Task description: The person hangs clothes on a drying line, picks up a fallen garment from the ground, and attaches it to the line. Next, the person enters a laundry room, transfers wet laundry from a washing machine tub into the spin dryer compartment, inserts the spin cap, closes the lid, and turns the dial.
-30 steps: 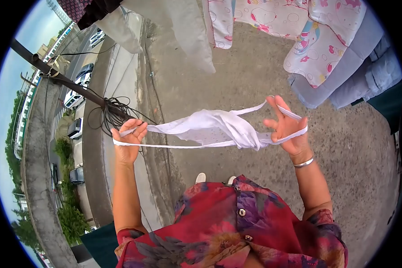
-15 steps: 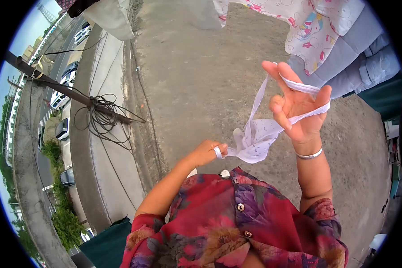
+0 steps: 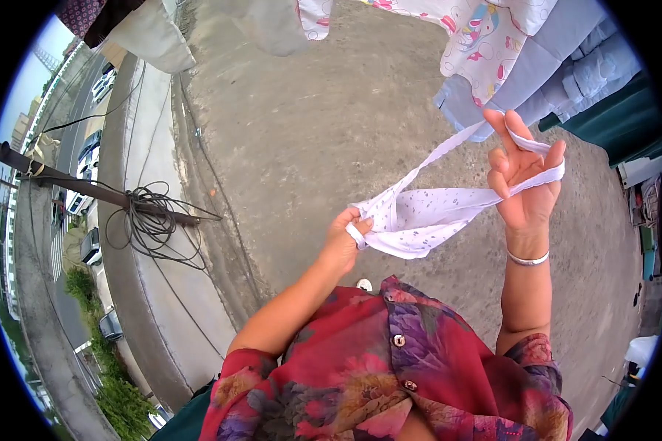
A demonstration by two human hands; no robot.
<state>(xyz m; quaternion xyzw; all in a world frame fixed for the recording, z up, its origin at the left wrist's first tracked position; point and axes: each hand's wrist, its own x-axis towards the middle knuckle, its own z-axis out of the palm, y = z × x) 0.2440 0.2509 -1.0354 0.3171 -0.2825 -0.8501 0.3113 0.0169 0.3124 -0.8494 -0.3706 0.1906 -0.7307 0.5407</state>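
Note:
A small white cloth garment [image 3: 430,217] with a fine speckled print and narrow straps or edges is stretched between my hands. My left hand [image 3: 348,234] pinches its left end, and a white loop passes round the fingers. My right hand [image 3: 526,176], raised with the palm showing and a silver bangle on the wrist, has the white band looped over its spread fingertips and across the palm. The middle of the garment hangs slack between the hands, over the concrete floor [image 3: 331,125].
Printed white fabric [image 3: 485,44] and light blue clothes [image 3: 577,73] hang at the upper right, close above my right hand. A dark pole [image 3: 88,185] with coiled black cable [image 3: 158,220] crosses the low wall [image 3: 125,257] on the left. Vehicles stand beyond it.
The garment is pulled wider and flatter between the hands. My left hand has risen and grips more cloth, while my right hand has moved right. The surroundings have shifted left in view.

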